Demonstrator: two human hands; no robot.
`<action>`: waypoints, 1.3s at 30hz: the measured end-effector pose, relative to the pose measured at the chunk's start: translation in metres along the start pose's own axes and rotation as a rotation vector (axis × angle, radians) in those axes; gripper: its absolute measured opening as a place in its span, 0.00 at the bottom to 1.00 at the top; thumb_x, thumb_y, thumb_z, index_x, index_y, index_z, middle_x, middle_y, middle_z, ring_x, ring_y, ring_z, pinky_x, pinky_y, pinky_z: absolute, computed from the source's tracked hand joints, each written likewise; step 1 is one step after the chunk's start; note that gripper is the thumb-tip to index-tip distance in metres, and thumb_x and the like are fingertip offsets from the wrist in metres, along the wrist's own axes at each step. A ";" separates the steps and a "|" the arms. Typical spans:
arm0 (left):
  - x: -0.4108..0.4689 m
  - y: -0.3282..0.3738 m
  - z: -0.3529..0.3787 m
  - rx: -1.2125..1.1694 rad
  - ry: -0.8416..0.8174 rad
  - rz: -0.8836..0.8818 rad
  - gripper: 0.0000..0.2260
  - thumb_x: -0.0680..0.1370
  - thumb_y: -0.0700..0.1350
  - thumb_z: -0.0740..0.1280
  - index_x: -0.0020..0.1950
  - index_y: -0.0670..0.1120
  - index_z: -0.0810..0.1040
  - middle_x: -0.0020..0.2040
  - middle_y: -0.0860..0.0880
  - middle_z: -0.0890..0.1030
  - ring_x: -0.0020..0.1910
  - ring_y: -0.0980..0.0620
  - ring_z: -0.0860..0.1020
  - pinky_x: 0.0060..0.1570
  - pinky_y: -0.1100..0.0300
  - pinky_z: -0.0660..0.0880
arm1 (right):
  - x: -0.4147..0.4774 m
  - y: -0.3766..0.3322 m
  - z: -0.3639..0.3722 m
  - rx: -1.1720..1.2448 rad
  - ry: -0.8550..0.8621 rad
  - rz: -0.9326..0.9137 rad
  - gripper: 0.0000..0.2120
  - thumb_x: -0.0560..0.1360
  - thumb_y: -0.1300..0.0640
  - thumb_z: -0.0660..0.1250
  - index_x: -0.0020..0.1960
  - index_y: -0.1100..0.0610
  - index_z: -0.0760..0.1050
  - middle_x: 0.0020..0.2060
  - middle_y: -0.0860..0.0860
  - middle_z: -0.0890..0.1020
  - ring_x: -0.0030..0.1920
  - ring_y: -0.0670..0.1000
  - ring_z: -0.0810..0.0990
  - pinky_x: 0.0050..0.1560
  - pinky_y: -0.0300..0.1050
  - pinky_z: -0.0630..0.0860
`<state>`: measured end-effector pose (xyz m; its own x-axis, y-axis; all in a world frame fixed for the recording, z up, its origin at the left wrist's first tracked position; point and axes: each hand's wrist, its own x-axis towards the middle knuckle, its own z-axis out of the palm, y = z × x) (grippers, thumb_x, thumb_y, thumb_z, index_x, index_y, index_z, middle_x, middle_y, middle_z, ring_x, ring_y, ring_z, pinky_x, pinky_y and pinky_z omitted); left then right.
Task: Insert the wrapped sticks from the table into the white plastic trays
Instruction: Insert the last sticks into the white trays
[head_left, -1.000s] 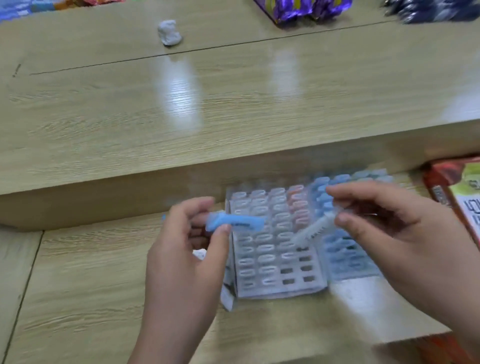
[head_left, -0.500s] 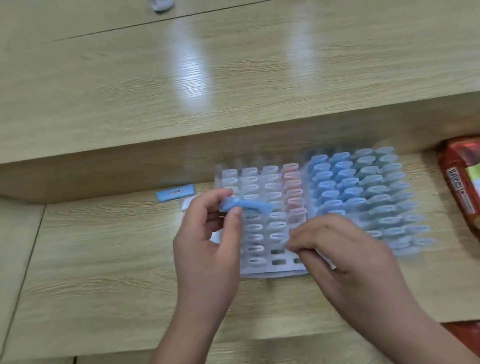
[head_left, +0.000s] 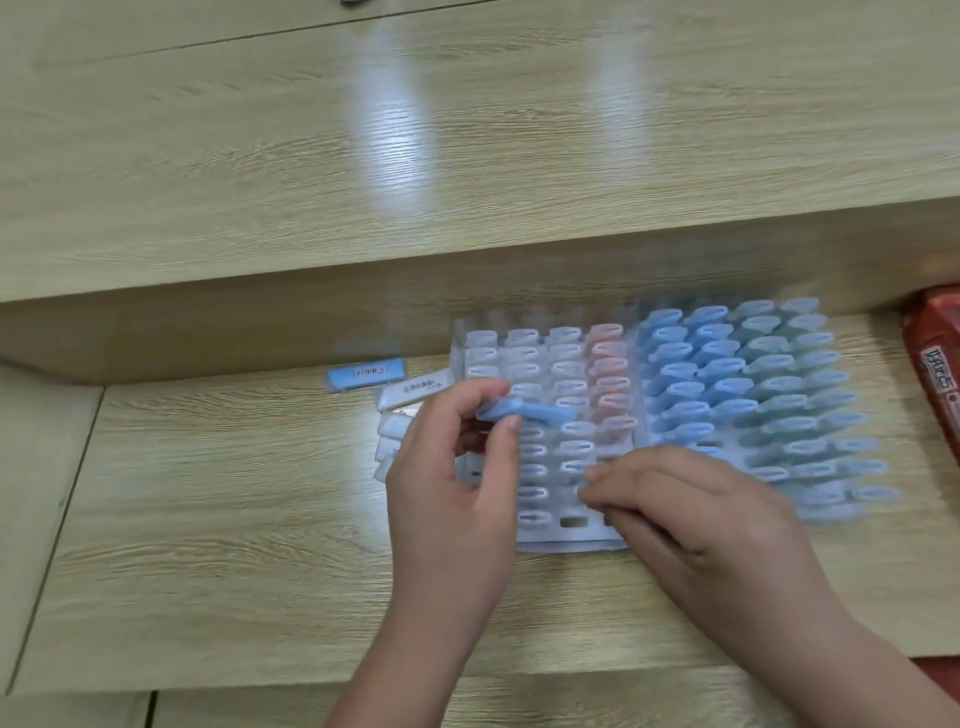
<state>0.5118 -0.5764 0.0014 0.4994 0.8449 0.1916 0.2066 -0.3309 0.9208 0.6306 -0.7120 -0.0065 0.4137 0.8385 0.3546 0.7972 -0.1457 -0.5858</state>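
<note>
Head view: left hand (head_left: 451, 486) pinches a stick (head_left: 527, 413); right hand (head_left: 693, 512), grip unclear, should push straight down into the tray (head_left: 566, 545).

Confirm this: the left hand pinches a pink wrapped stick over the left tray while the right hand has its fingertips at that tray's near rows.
Wrong colour: the head view shows the left hand pinching a blue wrapped stick, not a pink one, over the left tray; the right hand has its fingertips at that tray's near rows.
</note>
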 end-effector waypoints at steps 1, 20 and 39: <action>0.000 0.000 -0.001 -0.001 -0.003 0.000 0.13 0.79 0.43 0.68 0.57 0.62 0.76 0.54 0.61 0.80 0.52 0.55 0.81 0.48 0.70 0.75 | 0.000 0.000 0.002 -0.009 0.001 0.013 0.07 0.72 0.57 0.72 0.50 0.50 0.83 0.46 0.41 0.83 0.47 0.40 0.80 0.48 0.33 0.75; 0.018 0.044 -0.003 0.005 -0.162 0.213 0.15 0.76 0.41 0.71 0.57 0.60 0.79 0.52 0.61 0.82 0.50 0.54 0.82 0.48 0.67 0.75 | 0.031 -0.013 -0.034 0.225 0.139 0.193 0.15 0.73 0.48 0.74 0.59 0.44 0.79 0.51 0.37 0.78 0.53 0.43 0.79 0.50 0.30 0.73; 0.007 0.021 0.064 0.723 -0.543 0.498 0.23 0.78 0.61 0.58 0.66 0.51 0.79 0.71 0.49 0.74 0.74 0.45 0.67 0.71 0.36 0.61 | 0.029 0.067 -0.083 0.306 0.381 0.307 0.14 0.74 0.54 0.71 0.56 0.39 0.77 0.47 0.39 0.82 0.45 0.45 0.84 0.43 0.36 0.80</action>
<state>0.5734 -0.6047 0.0008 0.9426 0.2982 0.1505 0.2390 -0.9168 0.3199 0.7323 -0.7406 0.0252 0.7802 0.5254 0.3394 0.4760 -0.1467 -0.8671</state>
